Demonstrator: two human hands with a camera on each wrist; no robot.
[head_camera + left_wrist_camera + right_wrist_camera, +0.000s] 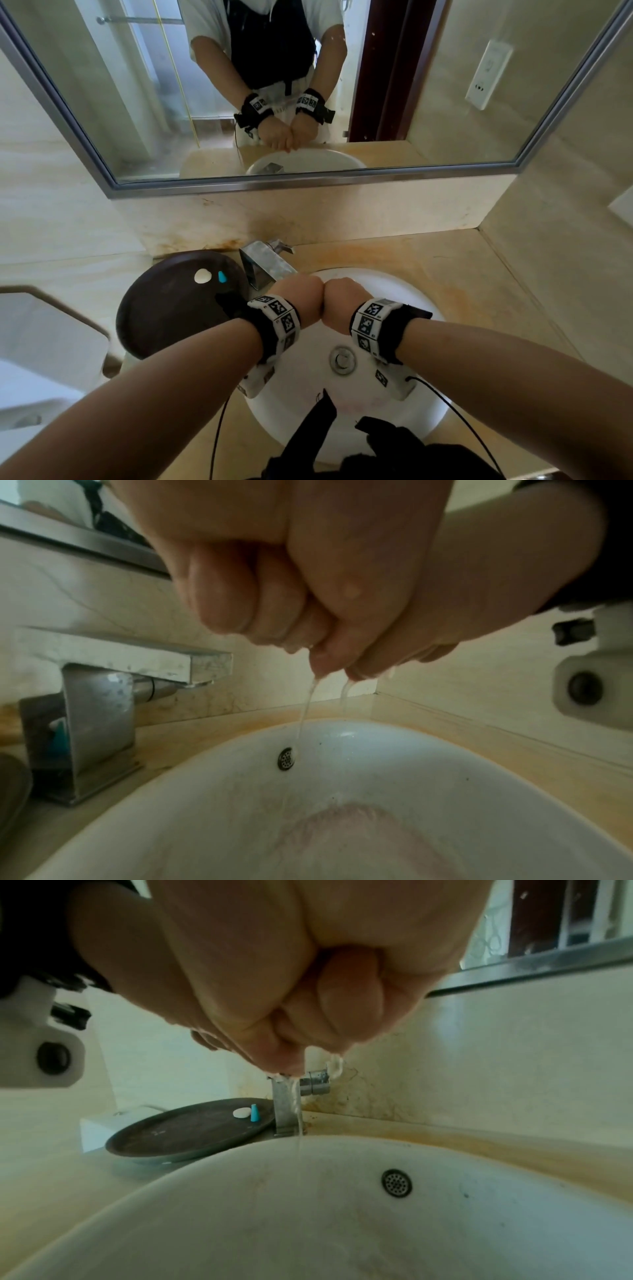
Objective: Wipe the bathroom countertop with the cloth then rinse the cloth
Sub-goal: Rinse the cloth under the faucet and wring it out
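Note:
Both hands hang as fists over the white sink [404,291], pressed knuckle to knuckle just in front of the chrome faucet [267,263]. My left hand [301,294] and right hand [344,303] are curled tight. The cloth is almost wholly hidden inside them; only a pale scrap [337,1062] peeks out below the right hand [308,988]. Thin streams of water [304,712] run from under the left hand's fingers [222,593] into the bowl [445,777]. The stained beige countertop [472,274] surrounds the sink.
A dark round tray [164,308] with a white tablet [202,275] and a blue cap [222,276] lies left of the faucet. The drain [342,359] sits mid-bowl, an overflow hole [396,1183] on the back wall. A mirror [445,85] hangs behind; walls close both sides.

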